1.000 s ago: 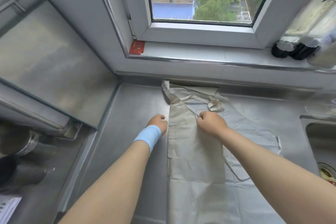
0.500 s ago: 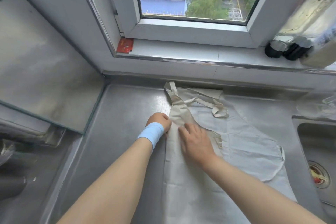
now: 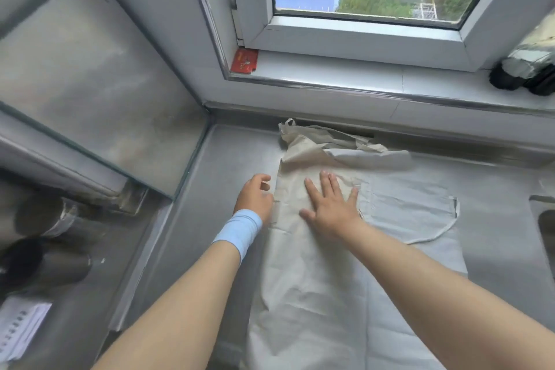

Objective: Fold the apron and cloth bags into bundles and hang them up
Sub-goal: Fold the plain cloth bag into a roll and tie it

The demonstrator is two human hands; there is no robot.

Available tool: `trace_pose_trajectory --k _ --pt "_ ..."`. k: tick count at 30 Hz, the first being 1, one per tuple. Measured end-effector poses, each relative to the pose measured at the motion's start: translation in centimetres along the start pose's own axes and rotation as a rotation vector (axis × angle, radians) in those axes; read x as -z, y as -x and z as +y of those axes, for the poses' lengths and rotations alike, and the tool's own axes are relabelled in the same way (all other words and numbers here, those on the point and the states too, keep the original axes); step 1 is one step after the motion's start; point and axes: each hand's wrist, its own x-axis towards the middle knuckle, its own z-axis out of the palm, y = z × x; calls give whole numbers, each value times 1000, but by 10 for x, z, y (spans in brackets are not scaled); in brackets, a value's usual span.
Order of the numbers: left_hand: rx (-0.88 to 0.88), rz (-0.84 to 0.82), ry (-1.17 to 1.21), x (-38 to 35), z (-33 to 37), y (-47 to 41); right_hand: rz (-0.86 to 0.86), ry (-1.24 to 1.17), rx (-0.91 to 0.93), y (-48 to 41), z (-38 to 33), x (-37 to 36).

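Observation:
A beige cloth apron (image 3: 315, 279) lies flat on the steel counter (image 3: 186, 249), folded lengthwise, with its straps bunched at the far end (image 3: 330, 144) by the wall. My right hand (image 3: 330, 204) lies flat on the folded part, fingers spread and straight. My left hand (image 3: 255, 195), a light blue band on its wrist, hovers at the apron's left edge with fingers loosely curled and nothing in them. A pocket and a curved edge of the lower layer (image 3: 420, 213) show to the right.
A window sill (image 3: 330, 72) with a red card (image 3: 244, 61) runs behind the counter. Dark-capped bottles (image 3: 522, 75) stand at the sill's right end. A sink edge (image 3: 543, 219) is at the right. Steel cups (image 3: 45, 261) and a glass panel (image 3: 90, 75) are at the left.
My right hand went from pinching the fabric to lying flat and spread on the fold. My left hand let go of the apron's edge and loosened. The view shifted.

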Motion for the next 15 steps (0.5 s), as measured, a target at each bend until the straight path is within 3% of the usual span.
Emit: trace_pose_trajectory --k 3,5,8,10,13,15 --pt "50 -111 -106 -3 -14 12 55 170 -83 -14 17 15" --pt "87 -140 -154 35 -50 60 176 245 -36 27 -38 11" --pt "150 -220 -166 28 -59 70 344 98 84 58 -69 -16" --pt "168 -279 -170 25 -60 78 281 5 181 86 -87 -40" --pt "167 -386 -238 25 -70 102 57 79 320 119 -100 -73" --pt "183 -433 -195 26 -78 119 76 124 302 125 -94 -81"
